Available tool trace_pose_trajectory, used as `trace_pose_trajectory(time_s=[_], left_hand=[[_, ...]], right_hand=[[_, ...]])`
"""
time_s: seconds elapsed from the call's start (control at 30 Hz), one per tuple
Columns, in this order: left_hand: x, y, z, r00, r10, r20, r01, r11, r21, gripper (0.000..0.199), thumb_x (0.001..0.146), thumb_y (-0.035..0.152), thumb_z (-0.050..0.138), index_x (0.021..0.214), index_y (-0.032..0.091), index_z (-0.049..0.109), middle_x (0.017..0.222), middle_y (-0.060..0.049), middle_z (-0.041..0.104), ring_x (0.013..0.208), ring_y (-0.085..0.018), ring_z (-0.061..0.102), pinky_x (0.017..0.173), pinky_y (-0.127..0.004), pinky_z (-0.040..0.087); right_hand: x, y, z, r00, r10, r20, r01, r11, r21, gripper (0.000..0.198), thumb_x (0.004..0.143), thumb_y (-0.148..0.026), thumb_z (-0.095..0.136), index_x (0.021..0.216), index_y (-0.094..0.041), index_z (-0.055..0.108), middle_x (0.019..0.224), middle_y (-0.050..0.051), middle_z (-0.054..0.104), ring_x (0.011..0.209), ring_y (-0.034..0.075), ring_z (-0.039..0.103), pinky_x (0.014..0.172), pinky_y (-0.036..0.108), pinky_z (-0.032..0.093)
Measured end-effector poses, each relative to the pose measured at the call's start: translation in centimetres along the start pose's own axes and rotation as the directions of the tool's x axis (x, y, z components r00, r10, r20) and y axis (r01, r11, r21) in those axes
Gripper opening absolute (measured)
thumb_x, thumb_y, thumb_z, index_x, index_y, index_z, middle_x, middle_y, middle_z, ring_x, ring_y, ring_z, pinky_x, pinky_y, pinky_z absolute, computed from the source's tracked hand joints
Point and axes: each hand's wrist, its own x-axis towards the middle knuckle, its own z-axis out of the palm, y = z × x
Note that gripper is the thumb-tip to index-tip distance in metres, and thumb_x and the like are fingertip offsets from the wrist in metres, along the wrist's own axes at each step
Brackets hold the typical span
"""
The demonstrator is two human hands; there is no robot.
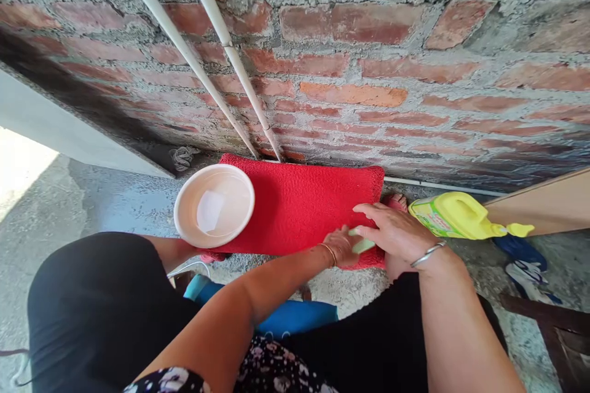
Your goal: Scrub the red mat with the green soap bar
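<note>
While the left hand (pixel 342 247) clasps something green (pixel 364 245), the right hand (pixel 400 232) spreads its fingers (pixel 369 210).

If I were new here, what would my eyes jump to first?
Probably the bright red cloth, spread in the middle below the brick wall. The yellow bottle to its right and the pale round basin on its left end would likely come next. Then you might notice the left hand and right hand by a pale green thing at the cloth's right end.
</note>
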Motion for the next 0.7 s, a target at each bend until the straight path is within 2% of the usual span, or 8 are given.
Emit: trace_pose_trajectory(time_s=[0.13,0.27,0.37,0.43,0.5,0.57,0.63,0.7], left_hand=[[-4.4,-1.0,2.2,0.983,0.122,0.138,-0.123,0.992,-0.005,0.068,0.068,0.05,0.059,0.131,0.034,0.043,0.124,-0.011,0.048,0.102,-0.032,0.057,0.079,-0.044,0.049],[-7.8,-7.3,0.4,0.987,-0.127,-0.095,0.115,0.985,-0.13,0.063,0.071,0.049,0.058,0.131,0.035,0.041,0.114,-0.005,0.05,0.089,-0.019,0.06,0.081,-0.033,0.049],[-9.2,-12.2,-1.9,0.838,-0.45,-0.308,0.397,0.891,-0.221,0.053,0.077,0.045,0.054,0.128,0.033,0.043,0.112,-0.006,0.049,0.086,-0.017,0.06,0.082,-0.032,0.047],[-9.6,-14.1,-2.7,0.721,-0.592,-0.359,0.535,0.806,-0.255,0.054,0.08,0.047,0.051,0.13,0.031,0.04,0.112,-0.008,0.048,0.086,-0.019,0.06,0.083,-0.034,0.047],[-9.6,-14.3,-2.3,0.65,-0.666,-0.367,0.612,0.744,-0.267,0.059,0.081,0.047,0.049,0.134,0.028,0.036,0.113,-0.011,0.048,0.089,-0.021,0.06,0.084,-0.035,0.046],[-9.5,-13.0,-0.8,0.677,-0.644,-0.355,0.605,0.763,-0.23,0.063,0.08,0.045,0.05,0.137,0.026,0.032,0.117,-0.012,0.046,0.093,-0.022,0.059,0.086,-0.035,0.046],[-9.5,-10.7,1.3,0.811,-0.514,-0.278,0.498,0.857,-0.134,0.065,0.078,0.041,0.054,0.138,0.028,0.033,0.122,-0.012,0.043,0.1,-0.024,0.057,0.088,-0.035,0.045],[-9.6,-8.7,3.2,0.946,-0.312,-0.084,0.308,0.95,-0.059,0.068,0.073,0.042,0.059,0.136,0.032,0.036,0.126,-0.01,0.041,0.105,-0.026,0.055,0.089,-0.036,0.044]], right_hand=[[0.3,-0.3,0.4,1.0,-0.02,-0.011,0.02,1.0,-0.012,0.04,0.081,-0.039,0.051,0.12,-0.03,0.056,0.108,0.004,0.063,0.094,0.019,0.059,0.077,0.029,0.042],[0.4,-0.9,0.3,1.0,-0.01,0.016,0.01,1.0,-0.017,0.041,0.082,-0.04,0.051,0.121,-0.029,0.055,0.113,0.005,0.062,0.097,0.02,0.059,0.081,0.031,0.043],[0.5,-1.6,0.1,0.997,0.007,0.073,-0.004,0.999,-0.036,0.041,0.083,-0.039,0.05,0.122,-0.028,0.054,0.117,0.007,0.06,0.1,0.021,0.059,0.084,0.034,0.043],[0.6,-1.9,0.0,0.995,0.005,0.097,-0.001,0.999,-0.046,0.042,0.083,-0.038,0.049,0.123,-0.027,0.053,0.119,0.007,0.059,0.102,0.022,0.058,0.085,0.034,0.043],[0.6,-2.0,0.1,0.994,0.006,0.106,0.0,0.999,-0.051,0.043,0.083,-0.038,0.049,0.124,-0.026,0.053,0.121,0.008,0.058,0.103,0.022,0.058,0.086,0.034,0.042],[0.8,-2.1,0.3,0.994,0.018,0.111,-0.011,0.998,-0.062,0.044,0.083,-0.038,0.049,0.125,-0.026,0.052,0.121,0.007,0.058,0.103,0.022,0.058,0.087,0.034,0.042],[1.0,-2.1,0.6,0.993,0.022,0.117,-0.013,0.997,-0.075,0.045,0.083,-0.039,0.048,0.126,-0.027,0.051,0.122,0.007,0.058,0.102,0.021,0.059,0.087,0.035,0.042],[1.2,-2.2,1.0,0.992,0.013,0.126,-0.002,0.996,-0.087,0.045,0.083,-0.039,0.047,0.127,-0.026,0.05,0.123,0.007,0.057,0.103,0.022,0.058,0.088,0.035,0.041]])
